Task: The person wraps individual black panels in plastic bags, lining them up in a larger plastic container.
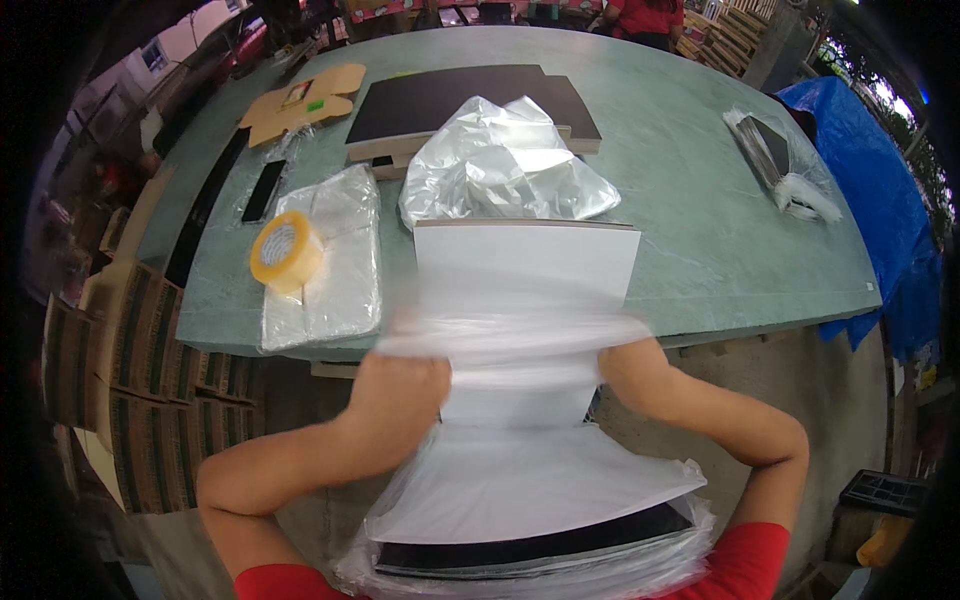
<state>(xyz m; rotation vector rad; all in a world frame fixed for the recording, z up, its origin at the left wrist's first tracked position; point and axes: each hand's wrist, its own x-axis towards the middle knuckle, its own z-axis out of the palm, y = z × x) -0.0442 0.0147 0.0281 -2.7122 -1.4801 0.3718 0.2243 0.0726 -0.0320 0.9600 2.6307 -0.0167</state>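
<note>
A white flat board (525, 265) leans from my lap up onto the table's near edge. A clear plastic bag (510, 340), blurred with motion, is bunched around its middle. My left hand (400, 395) grips the bag at the board's left edge, and my right hand (632, 368) grips it at the right edge. The board's lower end (540, 480) sits inside more plastic, above a black board (530, 548) near my chest.
The green table (700, 200) carries a roll of yellow tape (287, 251) on a stack of clear bags (330, 255), crumpled plastic (500, 165) over black boards (440, 100), flat cardboard (305, 100) and a wrapped board (775, 155). Cardboard boxes (140, 370) stand at left. A blue tarp (870, 190) hangs at right.
</note>
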